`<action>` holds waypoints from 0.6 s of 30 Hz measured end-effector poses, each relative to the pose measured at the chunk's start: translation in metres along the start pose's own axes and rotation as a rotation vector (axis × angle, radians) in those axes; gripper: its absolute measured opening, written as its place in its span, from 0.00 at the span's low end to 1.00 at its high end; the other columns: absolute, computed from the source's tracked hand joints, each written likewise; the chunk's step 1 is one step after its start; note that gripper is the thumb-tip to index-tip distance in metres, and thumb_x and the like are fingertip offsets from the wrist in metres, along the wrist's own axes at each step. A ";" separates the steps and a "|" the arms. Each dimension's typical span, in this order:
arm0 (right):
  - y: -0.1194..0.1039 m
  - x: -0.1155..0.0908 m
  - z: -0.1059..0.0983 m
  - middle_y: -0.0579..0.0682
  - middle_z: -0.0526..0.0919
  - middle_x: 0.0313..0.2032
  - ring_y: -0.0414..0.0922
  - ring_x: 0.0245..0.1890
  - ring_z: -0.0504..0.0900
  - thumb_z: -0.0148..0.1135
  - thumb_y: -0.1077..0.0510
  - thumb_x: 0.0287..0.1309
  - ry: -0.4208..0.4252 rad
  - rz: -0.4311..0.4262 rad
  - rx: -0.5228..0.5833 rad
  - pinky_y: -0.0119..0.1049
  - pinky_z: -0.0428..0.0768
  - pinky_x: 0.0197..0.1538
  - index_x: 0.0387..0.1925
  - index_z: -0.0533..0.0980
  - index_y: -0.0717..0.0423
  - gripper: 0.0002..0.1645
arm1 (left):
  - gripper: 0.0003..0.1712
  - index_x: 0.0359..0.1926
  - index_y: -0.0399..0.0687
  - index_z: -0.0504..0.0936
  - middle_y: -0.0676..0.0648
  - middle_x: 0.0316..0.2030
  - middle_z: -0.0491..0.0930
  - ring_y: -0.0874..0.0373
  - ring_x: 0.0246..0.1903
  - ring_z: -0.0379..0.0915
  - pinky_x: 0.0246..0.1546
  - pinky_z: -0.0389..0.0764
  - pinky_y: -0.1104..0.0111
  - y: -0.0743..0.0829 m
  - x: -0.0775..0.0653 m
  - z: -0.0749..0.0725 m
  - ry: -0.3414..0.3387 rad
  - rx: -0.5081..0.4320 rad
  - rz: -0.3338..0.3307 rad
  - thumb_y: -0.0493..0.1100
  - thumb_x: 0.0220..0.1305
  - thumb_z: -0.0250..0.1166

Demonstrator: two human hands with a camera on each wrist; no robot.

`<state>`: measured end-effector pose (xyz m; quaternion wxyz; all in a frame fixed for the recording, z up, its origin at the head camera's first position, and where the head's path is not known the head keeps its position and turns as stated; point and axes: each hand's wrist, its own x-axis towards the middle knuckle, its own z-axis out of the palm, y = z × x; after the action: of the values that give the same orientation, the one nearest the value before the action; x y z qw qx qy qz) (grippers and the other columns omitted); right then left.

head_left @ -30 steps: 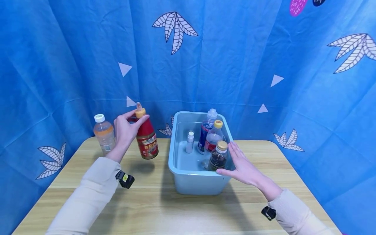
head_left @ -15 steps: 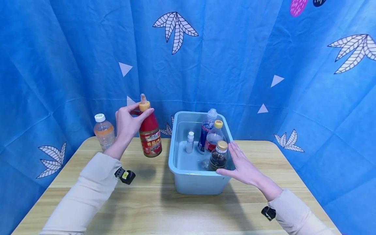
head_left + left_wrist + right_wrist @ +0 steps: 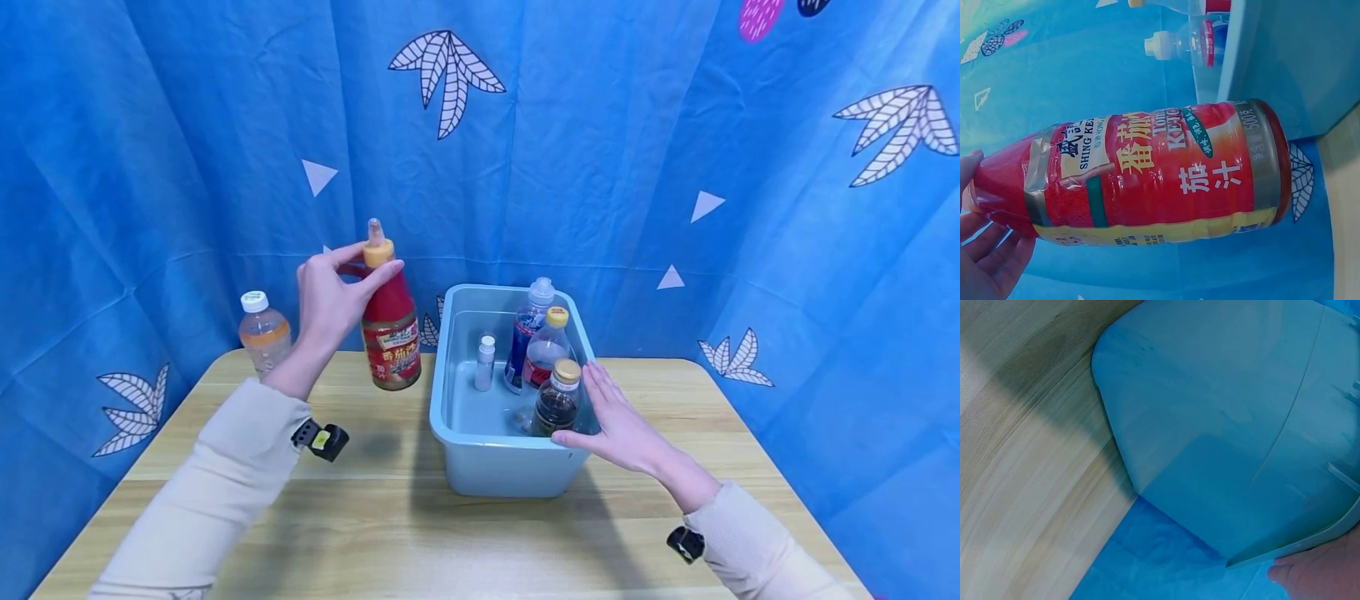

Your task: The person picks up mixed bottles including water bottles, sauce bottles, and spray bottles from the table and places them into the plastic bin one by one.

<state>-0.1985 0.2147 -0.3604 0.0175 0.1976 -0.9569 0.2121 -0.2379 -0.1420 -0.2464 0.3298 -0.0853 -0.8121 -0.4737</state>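
In the head view my left hand [image 3: 327, 302] pinches a tomato ketchup bottle [image 3: 393, 346] by its neck, just below the yellow cap. The bottle hangs nearly upright above the table, left of a light blue tub [image 3: 504, 472]. Its red label faces the left wrist camera, where the ketchup bottle [image 3: 1166, 175] lies across the picture with fingers at its neck end. My right hand [image 3: 622, 423] rests on the tub's near right corner, fingers extended along the right side and thumb on the front rim. The tub's outer wall [image 3: 1210, 425] fills most of the right wrist view.
Inside the tub stand a dark drink bottle [image 3: 557, 410], a clear red-labelled bottle [image 3: 547, 348], a blue-labelled bottle [image 3: 519, 346] and a small white-capped bottle [image 3: 485, 367]. Behind my left wrist is a clear bottle with an orange band [image 3: 266, 337]. A blue curtain [image 3: 585, 167] surrounds the table.
My left hand has raised the ketchup bottle and carried it a little to the right, closer to the tub. The right hand and the tub have stayed in place.
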 end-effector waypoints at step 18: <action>0.005 0.001 -0.002 0.59 0.39 0.67 0.56 0.66 0.37 0.55 0.29 0.44 -0.003 -0.022 0.011 0.55 0.47 0.62 0.66 0.41 0.63 0.63 | 0.28 0.49 0.47 0.78 0.47 0.40 0.79 0.56 0.38 0.73 0.31 0.76 0.65 0.037 0.008 0.018 -0.034 -0.071 0.068 0.56 0.50 0.64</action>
<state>-0.2013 0.2196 -0.3602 0.0172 0.2086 -0.9535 0.2170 -0.2352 -0.1083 -0.2212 0.3287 -0.1326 -0.7968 -0.4894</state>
